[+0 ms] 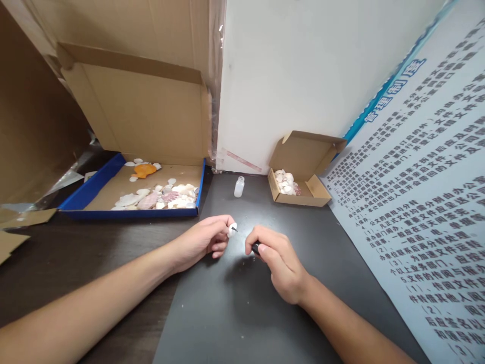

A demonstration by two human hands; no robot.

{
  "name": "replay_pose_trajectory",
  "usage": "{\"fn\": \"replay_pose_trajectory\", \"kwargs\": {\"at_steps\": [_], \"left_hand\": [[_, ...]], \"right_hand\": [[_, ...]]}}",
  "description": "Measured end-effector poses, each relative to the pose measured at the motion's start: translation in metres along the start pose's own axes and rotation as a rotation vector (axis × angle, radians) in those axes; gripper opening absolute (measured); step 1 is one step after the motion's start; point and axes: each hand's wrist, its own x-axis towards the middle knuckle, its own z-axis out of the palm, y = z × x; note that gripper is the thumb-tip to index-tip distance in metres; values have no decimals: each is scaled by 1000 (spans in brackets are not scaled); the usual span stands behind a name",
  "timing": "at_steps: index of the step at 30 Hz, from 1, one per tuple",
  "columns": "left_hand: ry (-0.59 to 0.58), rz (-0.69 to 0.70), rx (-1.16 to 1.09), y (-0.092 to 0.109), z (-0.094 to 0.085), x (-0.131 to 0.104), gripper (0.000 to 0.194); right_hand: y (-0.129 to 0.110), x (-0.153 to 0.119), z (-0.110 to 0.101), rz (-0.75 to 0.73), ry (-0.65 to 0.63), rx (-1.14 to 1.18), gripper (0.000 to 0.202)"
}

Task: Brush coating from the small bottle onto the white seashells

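My left hand (212, 235) pinches a small white shell (232, 231) between thumb and fingers. My right hand (278, 260) is wrapped round a short black brush-cap applicator (256, 247). Its handle points toward the shell, and a dark thin tip shows against the shell's face; the stem between is too faint to follow. Beyond both hands, a small uncapped bottle (239, 187) stands upright, clear to whitish.
At the left, a blue-edged cardboard box (132, 214) holds several shells and an orange piece (144, 170). A smaller open box (306, 201) with shells stands at the back right. A white panel (284, 76) rises behind the dark mat (212, 323); a printed sheet (424, 202) flanks the right.
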Motion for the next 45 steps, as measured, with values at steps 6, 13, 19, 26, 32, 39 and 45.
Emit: {"fn": "replay_pose_trajectory", "kwargs": {"at_steps": [6,13,19,26,32,39,45], "left_hand": [[-5,-1,3,-1,0,0,4],[-8,2,-4,-1,0,0,4],[-4,-2,6,0,0,0,4],[-2,-7,-7,1,1,-1,5],[-12,-10,-1,1,0,0,5],[-21,-6,-1,0,-1,0,5],[-25,-11,7,0,-1,0,4]], "right_hand": [[0,-1,0,16,40,-7,22],[0,0,0,74,58,-37,20],[-1,-2,1,-3,14,26,20],[4,-5,4,46,69,85,12],[6,-3,4,117,128,70,6],[5,-2,5,112,108,127,6],[6,-3,5,83,100,190,8]]}}
